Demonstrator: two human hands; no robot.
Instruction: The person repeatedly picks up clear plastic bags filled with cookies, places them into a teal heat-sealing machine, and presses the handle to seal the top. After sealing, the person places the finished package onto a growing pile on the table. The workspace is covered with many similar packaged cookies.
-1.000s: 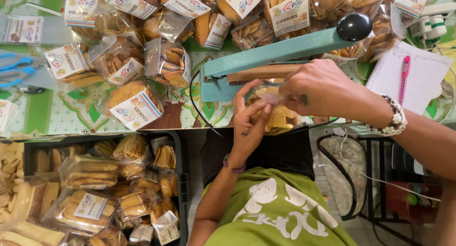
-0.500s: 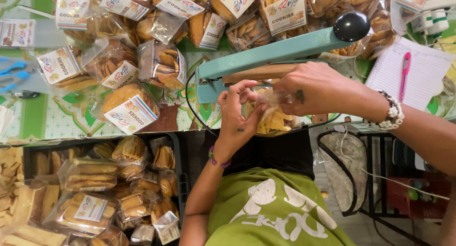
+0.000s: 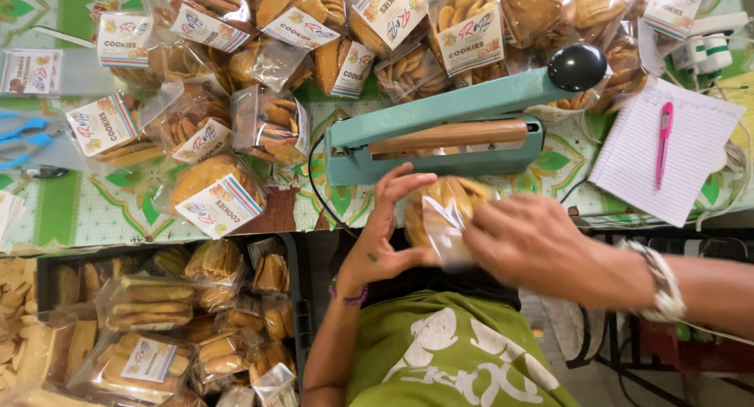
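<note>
Both of my hands hold a clear plastic bag of golden cookies (image 3: 444, 212) just in front of a teal heat sealer (image 3: 440, 132) with a wooden bar and a black knob. My left hand (image 3: 385, 226) cups the bag's left side with its fingers curled up. Over the bag's right side and loose open end lies my right hand (image 3: 534, 246), a beaded bracelet on its wrist. The bag hangs above my green-shirted lap, near the table's edge.
Several labelled cookie bags (image 3: 216, 199) crowd the patterned tablecloth at the back and left. A dark crate (image 3: 294, 297) at lower left holds more bags. A lined notepad (image 3: 667, 159) with a pink pen (image 3: 664, 140) lies at right. Blue scissors (image 3: 23, 140) rest at far left.
The bag has come down and toward me, away from the sealer's jaw. My right hand has slid over its right side, and my left hand now cups it from the left.
</note>
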